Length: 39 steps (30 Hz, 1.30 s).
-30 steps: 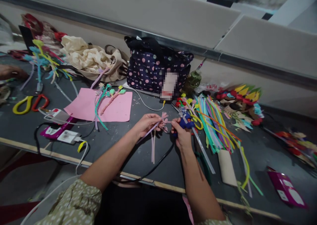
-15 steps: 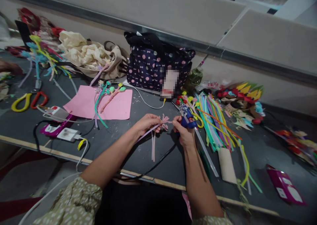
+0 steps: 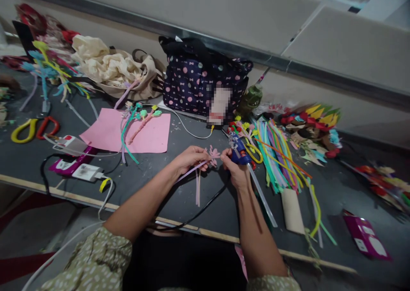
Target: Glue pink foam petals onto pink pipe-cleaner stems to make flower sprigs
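Between my two hands is a pink pipe-cleaner flower (image 3: 214, 153) with looped petals. My left hand (image 3: 194, 158) is closed on it and on a long lilac pipe cleaner (image 3: 189, 172) running back toward my wrist. Two pale pink pipe cleaners (image 3: 197, 189) hang or lie just below that hand; which of these I cannot tell. With thumb and finger, my right hand (image 3: 233, 165) pinches a short pink end sticking out of the flower. Right behind my right hand lies a blue glue gun (image 3: 238, 150), a clear glue stick (image 3: 262, 197) jutting from its back.
Finished pipe-cleaner flowers lie on a pink sheet (image 3: 150, 139). Colourful pipe cleaners (image 3: 278, 158) and a cardboard tube (image 3: 292, 212) are to the right. Scissors (image 3: 25, 131), a power strip (image 3: 72, 165) and cables occupy the left. A dotted bag (image 3: 185, 82) stands behind; another person's hand (image 3: 9, 82) shows far left.
The view has shifted slightly. My hands keep the same grip on the pink flower, and its petals now show a little more spread.
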Tool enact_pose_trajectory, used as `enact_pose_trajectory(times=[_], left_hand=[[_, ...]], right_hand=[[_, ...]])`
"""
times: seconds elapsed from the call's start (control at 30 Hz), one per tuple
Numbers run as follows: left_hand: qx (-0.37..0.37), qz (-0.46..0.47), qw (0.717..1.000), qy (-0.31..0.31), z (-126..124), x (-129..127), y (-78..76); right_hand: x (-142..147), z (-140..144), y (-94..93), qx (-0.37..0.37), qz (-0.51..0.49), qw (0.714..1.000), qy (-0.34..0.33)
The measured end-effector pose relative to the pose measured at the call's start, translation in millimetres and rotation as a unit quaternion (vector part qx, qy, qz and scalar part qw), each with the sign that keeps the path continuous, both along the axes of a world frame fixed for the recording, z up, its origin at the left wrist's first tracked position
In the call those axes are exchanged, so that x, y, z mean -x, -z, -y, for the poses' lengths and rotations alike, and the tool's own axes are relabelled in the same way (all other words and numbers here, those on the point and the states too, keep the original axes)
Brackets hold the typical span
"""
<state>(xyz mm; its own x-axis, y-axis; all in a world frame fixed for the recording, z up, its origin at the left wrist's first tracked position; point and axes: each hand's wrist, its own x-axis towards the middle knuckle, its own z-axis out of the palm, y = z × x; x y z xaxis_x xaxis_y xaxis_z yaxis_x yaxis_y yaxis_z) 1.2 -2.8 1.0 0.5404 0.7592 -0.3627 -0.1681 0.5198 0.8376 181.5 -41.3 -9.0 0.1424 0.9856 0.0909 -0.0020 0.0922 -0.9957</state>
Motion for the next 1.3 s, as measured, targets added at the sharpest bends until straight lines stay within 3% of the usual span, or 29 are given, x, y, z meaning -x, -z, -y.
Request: enact_pose_trajectory(times=[0.97, 1.3], left_hand=[[-0.078, -0.037, 0.996, 0.022, 0.9, 2.2, -4.9], [-0.093, -0.047, 0.994, 0.022, 0.7, 1.8, -2.0]], right_hand=[[-5.0, 0.7, -1.2, 0.011, 0.05, 0.998, -0.03], [-2.5, 2.1, -6.5, 0.001, 0.068, 0.998, -0.011]])
